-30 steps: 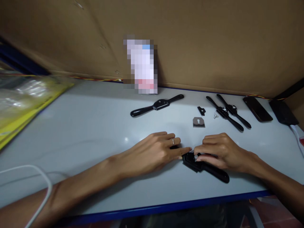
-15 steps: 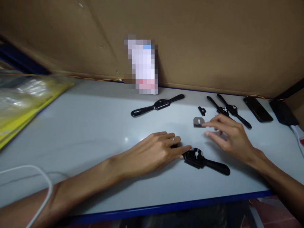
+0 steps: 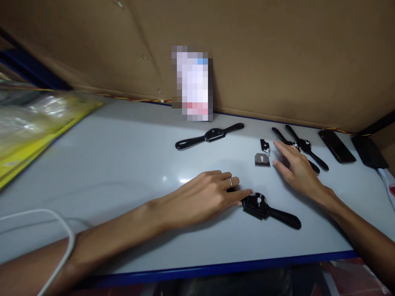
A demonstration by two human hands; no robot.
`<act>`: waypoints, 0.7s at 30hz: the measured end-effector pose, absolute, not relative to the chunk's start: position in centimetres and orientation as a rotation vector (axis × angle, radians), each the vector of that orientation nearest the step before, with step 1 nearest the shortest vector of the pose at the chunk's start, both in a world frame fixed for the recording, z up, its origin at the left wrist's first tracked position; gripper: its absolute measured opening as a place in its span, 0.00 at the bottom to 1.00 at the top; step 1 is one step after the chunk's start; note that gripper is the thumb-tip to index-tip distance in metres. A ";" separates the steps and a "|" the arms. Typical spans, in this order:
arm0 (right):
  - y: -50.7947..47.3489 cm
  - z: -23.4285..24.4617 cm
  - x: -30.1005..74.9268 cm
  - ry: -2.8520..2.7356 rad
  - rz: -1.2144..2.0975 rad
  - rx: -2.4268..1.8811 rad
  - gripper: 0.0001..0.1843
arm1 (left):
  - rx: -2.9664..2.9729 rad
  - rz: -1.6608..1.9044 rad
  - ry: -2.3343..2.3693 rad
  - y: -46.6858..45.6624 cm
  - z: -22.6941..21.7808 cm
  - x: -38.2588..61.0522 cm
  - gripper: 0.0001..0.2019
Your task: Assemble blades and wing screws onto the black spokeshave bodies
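A black spokeshave (image 3: pixel 267 209) lies near the table's front edge with a silver screw on its body. My left hand (image 3: pixel 210 193) lies over its left handle, fingers slightly curled and the index fingertip against the body. My right hand (image 3: pixel 293 168) hovers farther back with fingers stretched and nothing in them. It is just right of a small steel blade (image 3: pixel 262 159), a black cap piece (image 3: pixel 263 144) and a tiny silver screw (image 3: pixel 267 151). Its fingertips reach a pair of black spokeshaves (image 3: pixel 304 148).
Another spokeshave (image 3: pixel 210 135) lies mid-table. A dark phone (image 3: pixel 337 146) and a black flat object (image 3: pixel 368 151) sit at the far right. A blurred card (image 3: pixel 193 84) leans on the cardboard wall. Yellow plastic packaging (image 3: pixel 31 127) is at left, and a white cable (image 3: pixel 61 238) near my left arm.
My right hand let go of the near spokeshave and moved back to the loose parts. My left hand stayed on the handle. The view shifted slightly.
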State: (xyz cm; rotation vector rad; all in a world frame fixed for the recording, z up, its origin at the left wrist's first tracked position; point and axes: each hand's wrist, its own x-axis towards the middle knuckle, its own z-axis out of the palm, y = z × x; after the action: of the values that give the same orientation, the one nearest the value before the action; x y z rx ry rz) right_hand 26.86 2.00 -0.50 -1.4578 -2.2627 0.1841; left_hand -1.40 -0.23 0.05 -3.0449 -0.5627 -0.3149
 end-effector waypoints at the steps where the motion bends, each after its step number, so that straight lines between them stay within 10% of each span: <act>1: 2.0 -0.7 26.8 -2.297 0.159 -1.464 0.28 | -3.042 -0.308 -0.560 -0.2 0.1 -1.4 0.17; 21: -4.5 1.9 22.7 -2.695 0.119 -1.032 0.16 | -3.055 -0.394 -0.668 -0.6 -0.2 -1.1 0.15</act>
State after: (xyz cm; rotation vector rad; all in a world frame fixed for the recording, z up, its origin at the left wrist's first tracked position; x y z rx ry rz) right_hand 22.75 -4.50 1.85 -1.0320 -2.6955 0.1189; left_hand -1.08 -0.57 -0.19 -3.0550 -0.6677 -0.3945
